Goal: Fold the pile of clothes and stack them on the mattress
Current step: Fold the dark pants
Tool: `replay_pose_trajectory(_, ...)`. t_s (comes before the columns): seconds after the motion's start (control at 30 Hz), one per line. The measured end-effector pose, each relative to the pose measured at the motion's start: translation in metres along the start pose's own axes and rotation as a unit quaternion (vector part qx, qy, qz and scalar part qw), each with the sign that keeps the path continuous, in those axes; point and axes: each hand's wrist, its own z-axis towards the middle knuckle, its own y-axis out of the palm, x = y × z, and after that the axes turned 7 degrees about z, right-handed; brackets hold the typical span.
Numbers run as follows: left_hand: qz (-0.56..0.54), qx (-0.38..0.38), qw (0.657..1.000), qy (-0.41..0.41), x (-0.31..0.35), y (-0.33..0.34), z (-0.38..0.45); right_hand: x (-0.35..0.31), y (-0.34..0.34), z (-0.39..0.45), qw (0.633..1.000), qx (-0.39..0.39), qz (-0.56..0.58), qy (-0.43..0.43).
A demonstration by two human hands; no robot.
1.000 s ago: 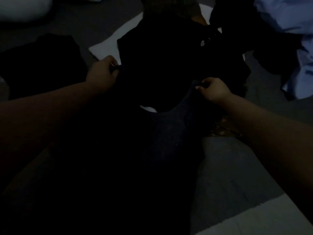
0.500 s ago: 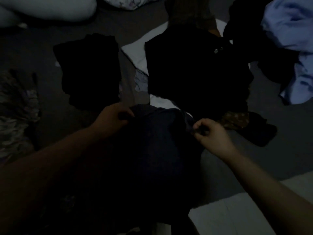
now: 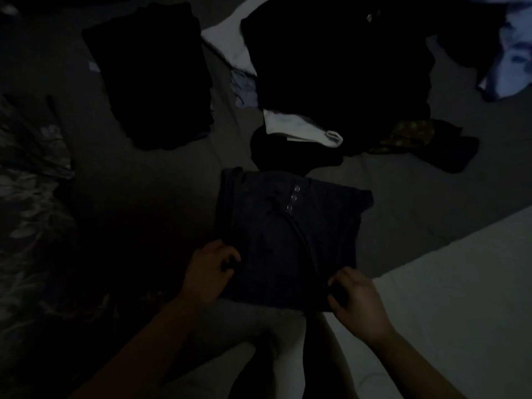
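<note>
Dim head view: L hand (image 3: 207, 271) & R hand (image 3: 354, 295) pinch near corners of navy top (image 3: 290, 234) flat on mattress (image 3: 144, 197), black folded stack (image 3: 152, 73) beyond.

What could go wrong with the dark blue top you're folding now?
The room is very dim, so creases in the dark blue top could easily be missed. Both hands, left and right, hold only its near edge, so the far part might bunch up. The loose dark heap lies just beyond it, so the two might get mixed together.
</note>
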Motion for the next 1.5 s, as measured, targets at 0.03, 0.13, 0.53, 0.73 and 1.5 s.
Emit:
replay_pose_trajectory(0.03,0.012,-0.011,1.0,0.006,-0.003,0.007,-0.007,0.001,0.006,-0.005,1.0,-0.004,-0.002,0.012)
replay_pose_trajectory(0.13,0.044,-0.046,0.998,0.015,-0.013,0.02,-0.024,0.001,0.016,-0.012,0.999,-0.015,-0.026,0.029)
replay_pose_trajectory(0.53,0.242,-0.245,0.939,0.009,-0.013,0.016,-0.01,0.014,0.012,-0.018,0.973,-0.091,-0.206,0.05)
replay_pose_trajectory(0.73,0.266,-0.349,0.898,-0.004,-0.006,0.011,-0.002,0.019,0.001,-0.011,0.966,-0.207,-0.104,0.112)
replay_pose_trajectory(1.5,-0.677,-0.156,0.478,-0.538,0.158,0.15,-0.019,0.075,-0.059,0.146,0.868,0.062,0.32,0.375)
